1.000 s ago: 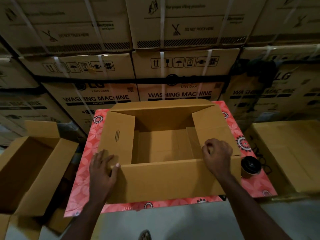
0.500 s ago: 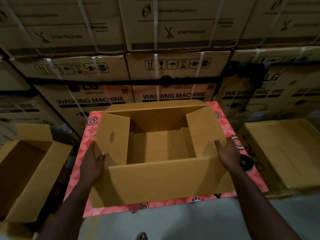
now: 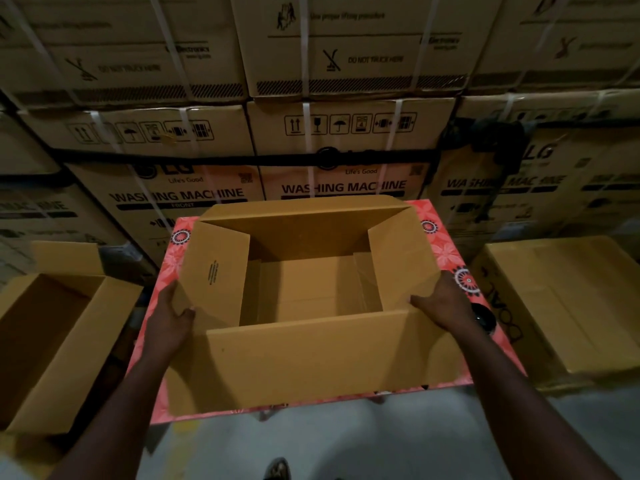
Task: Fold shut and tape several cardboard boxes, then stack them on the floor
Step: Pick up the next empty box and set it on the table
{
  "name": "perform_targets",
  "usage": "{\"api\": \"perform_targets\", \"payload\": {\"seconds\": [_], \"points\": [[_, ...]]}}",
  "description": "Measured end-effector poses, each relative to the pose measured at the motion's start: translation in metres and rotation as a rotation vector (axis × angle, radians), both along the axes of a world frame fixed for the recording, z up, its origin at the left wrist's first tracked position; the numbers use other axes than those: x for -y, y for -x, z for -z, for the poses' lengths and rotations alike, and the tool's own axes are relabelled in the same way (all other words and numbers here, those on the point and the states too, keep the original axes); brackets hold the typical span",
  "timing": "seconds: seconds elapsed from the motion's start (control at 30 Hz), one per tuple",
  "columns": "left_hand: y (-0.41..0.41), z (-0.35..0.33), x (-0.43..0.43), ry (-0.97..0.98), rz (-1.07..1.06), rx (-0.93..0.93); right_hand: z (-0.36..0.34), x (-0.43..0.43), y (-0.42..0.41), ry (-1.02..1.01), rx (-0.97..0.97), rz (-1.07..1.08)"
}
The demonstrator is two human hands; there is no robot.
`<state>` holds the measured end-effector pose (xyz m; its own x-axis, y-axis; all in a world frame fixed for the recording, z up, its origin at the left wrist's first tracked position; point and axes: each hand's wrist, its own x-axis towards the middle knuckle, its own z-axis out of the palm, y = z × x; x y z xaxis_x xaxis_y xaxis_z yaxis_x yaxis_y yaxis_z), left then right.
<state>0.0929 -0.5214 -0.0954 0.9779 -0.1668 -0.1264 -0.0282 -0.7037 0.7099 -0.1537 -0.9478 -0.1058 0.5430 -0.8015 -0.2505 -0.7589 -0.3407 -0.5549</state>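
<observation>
1. Grey floor [image 3: 346,441], nearest the viewer, with the tip of a shoe [image 3: 277,470] at the bottom edge.
2. Both forearms reach forward and slightly inward from the lower corners.
3. Left hand [image 3: 168,322]: clasps the left end of the cardboard box [image 3: 311,282] at its near corner, thumb lying on top of the left flap [image 3: 214,271] and fingers wrapped round the outside.
4. Right hand [image 3: 441,303]: mirrors it at the right end, thumb pressed on the right flap [image 3: 398,261], fingers curled over the outer edge.
5. The cardboard box stands on a table under a pink floral cover [image 3: 446,251], mouth upward, long axis running left to right. The near long flap [image 3: 311,362] is folded out toward the person; the far long flap [image 3: 304,207] leans away; both short flaps tilt inward. Small print on the left flap is too fine to read.
6. A black round object [image 3: 484,317] sits on the cover just beside the right hand; what it is cannot be told.
7. An open box [image 3: 79,348] lies lower at the left; a shut box [image 3: 571,306] lies at the right, its lettering not legible.
8. Background: a wall of stacked cartons [image 3: 339,133] bound with white straps [image 3: 305,98], marked "WASHING MACHINE", "Life's Good", "LG", "FRONT" and "DO NOT TRUCK HERE", plus a row of handling symbols.
</observation>
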Motion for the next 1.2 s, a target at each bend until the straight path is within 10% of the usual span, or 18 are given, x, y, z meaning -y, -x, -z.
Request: {"api": "perform_targets", "payload": {"seconds": [0.63,1.0,1.2], "points": [[-0.173,-0.038,0.102,-0.015,0.068,-0.147,-0.025,0.104,-0.159,-0.185,0.249,0.076],[-0.197,-0.02,0.1,0.87,-0.305,-0.41,-0.014,0.133,-0.192,-0.566,0.804,0.449],[-0.195,-0.021,0.073,0.982,0.033,-0.697,-0.023,0.135,-0.169,-0.859,0.887,0.276]]}}
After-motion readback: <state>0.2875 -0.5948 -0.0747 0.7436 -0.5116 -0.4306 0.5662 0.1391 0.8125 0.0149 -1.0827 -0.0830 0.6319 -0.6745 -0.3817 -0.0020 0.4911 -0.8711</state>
